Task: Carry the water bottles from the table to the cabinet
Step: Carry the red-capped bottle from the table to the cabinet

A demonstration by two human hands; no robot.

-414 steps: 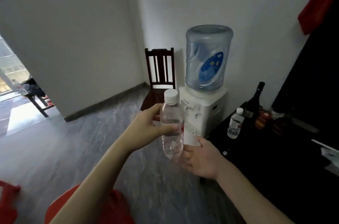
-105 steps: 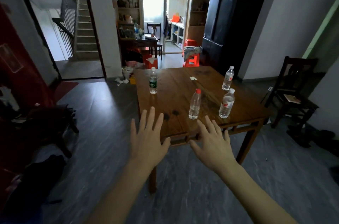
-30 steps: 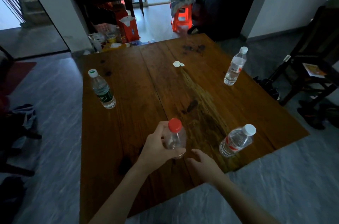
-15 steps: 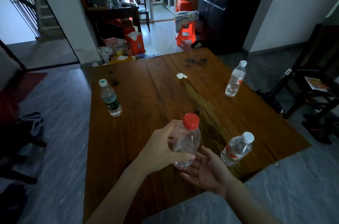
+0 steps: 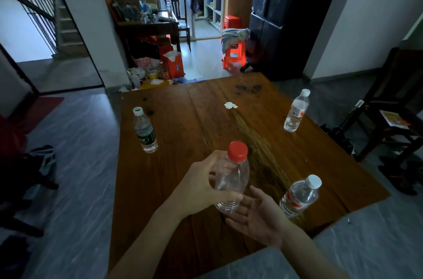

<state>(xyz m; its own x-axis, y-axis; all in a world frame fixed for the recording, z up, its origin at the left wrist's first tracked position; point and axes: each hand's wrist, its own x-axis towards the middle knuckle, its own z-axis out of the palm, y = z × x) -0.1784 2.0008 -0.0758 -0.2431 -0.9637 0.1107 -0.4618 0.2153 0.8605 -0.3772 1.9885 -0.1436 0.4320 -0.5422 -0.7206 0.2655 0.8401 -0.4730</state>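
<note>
The left hand wraps the clear, red-capped plastic bottle above the brown wooden desk; the right hand waits flat-fingered beneath, likely as support for carrying.

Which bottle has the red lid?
The red-capped bottle, gripped by the left hand above the wooden table. The three bottles standing on the table have white or green-and-white caps.
</note>
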